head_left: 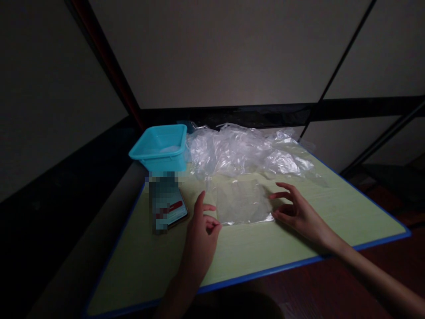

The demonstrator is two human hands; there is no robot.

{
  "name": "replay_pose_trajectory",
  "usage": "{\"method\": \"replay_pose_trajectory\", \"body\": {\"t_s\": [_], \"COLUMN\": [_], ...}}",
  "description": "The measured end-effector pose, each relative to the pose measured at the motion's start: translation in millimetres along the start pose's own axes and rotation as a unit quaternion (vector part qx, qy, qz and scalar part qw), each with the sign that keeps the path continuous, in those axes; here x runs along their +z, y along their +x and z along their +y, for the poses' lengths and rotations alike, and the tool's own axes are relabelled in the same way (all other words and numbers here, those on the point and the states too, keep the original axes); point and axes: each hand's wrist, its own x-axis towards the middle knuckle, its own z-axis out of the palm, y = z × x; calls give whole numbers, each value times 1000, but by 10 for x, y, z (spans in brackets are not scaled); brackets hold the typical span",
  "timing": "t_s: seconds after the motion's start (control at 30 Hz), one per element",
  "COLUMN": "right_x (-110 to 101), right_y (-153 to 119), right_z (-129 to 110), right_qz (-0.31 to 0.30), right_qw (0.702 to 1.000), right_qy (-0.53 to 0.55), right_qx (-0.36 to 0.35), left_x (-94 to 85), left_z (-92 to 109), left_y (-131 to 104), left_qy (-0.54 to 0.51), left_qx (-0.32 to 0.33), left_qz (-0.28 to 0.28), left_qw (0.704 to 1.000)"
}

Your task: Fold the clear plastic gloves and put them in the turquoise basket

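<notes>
A clear plastic bag (pixel 244 202) lies flat on the pale green table (pixel 252 248), between my two hands. My left hand (pixel 203 230) pinches its near left corner between thumb and a finger, with the index finger raised. At the near right corner, my right hand (pixel 297 213) holds the bag's edge in a thumb-and-finger pinch, its other fingers curved above. Behind the bag, a heap of crumpled clear plastic bags (pixel 239 148) spreads across the back of the table.
A turquoise plastic basket (pixel 159 155) stands at the back left, with something pale inside. In front of it lies a phone (pixel 171 206), partly pixelated. The table has a blue edge (pixel 265 273). Pale wall panels rise behind it.
</notes>
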Motion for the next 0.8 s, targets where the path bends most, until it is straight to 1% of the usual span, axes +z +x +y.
{"method": "replay_pose_trajectory", "body": {"t_s": [0.2,0.37,0.43,0.5,0.57,0.6,0.63,0.7,0.77,0.8], "right_x": [20,15,-8,-31,-32,-18,5,73,149,181], "right_y": [-11,-34,-62,-107,-167,-201,-234,-292,-332,-345], "right_z": [-22,-20,-36,-80,-145,-178,-205,-232,-219,-202], "right_qz": [6,9,5,2,-4,-13,-30,-80,-122,-134], "right_qw": [1000,1000,999,993,974,958,938,891,844,826], "right_qy": [6,-10,-41,-111,-212,-266,-318,-409,-475,-497], "right_qx": [1,-3,-14,-37,-79,-105,-132,-180,-216,-229], "left_x": [-6,-24,-51,-82,-105,-109,-107,-93,-75,-70], "left_z": [4,-25,-55,-86,-102,-100,-91,-57,-18,-3], "left_y": [-19,-64,-97,-142,-195,-221,-245,-285,-310,-318], "left_qy": [27,74,110,171,242,273,301,349,395,414], "left_qx": [25,69,97,136,184,208,230,266,289,294], "left_qz": [-12,-6,-2,6,8,-1,-19,-76,-132,-152], "left_qw": [999,995,989,976,953,939,925,895,862,848]}}
